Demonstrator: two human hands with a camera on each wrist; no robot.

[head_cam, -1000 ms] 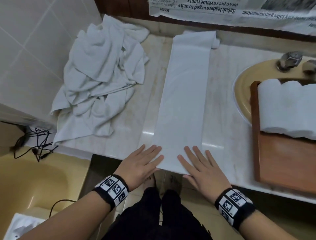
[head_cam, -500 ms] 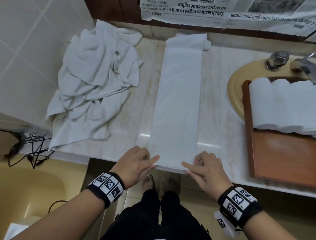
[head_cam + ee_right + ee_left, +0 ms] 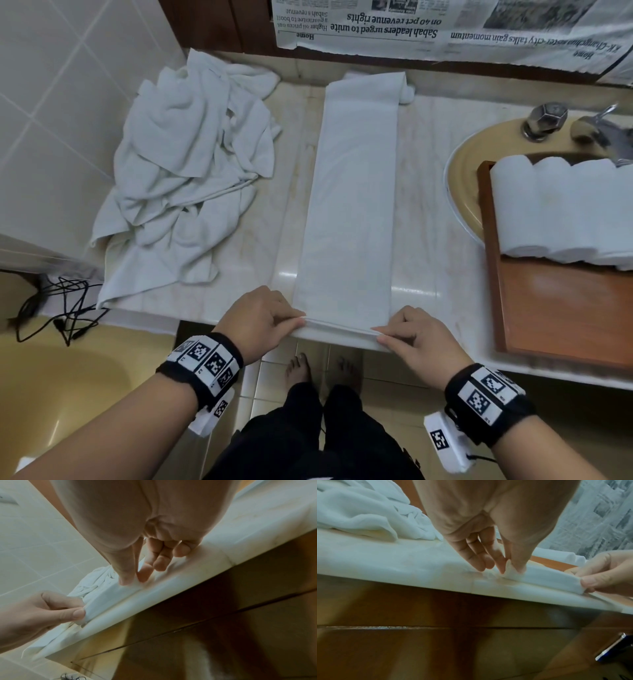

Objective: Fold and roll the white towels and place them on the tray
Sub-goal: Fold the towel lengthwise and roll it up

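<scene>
We see the folded towel (image 3: 352, 202) as a long, narrow, smooth white strip running straight back across the marble counter (image 3: 424, 219), left of the wooden tray (image 3: 561, 308). Left hand (image 3: 260, 318) and right hand (image 3: 418, 339) each pinch a near corner at the counter edge, thumb against fingers, near end slightly turned up. Rolled towels (image 3: 555, 209) lie side by side on the tray.

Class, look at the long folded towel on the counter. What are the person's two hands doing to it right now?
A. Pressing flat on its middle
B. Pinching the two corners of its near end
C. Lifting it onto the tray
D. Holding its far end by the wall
B: the left hand and right hand each pinch a corner of the towel at the counter's near edge; the wrist views show each thumb and finger on the cloth.
</scene>
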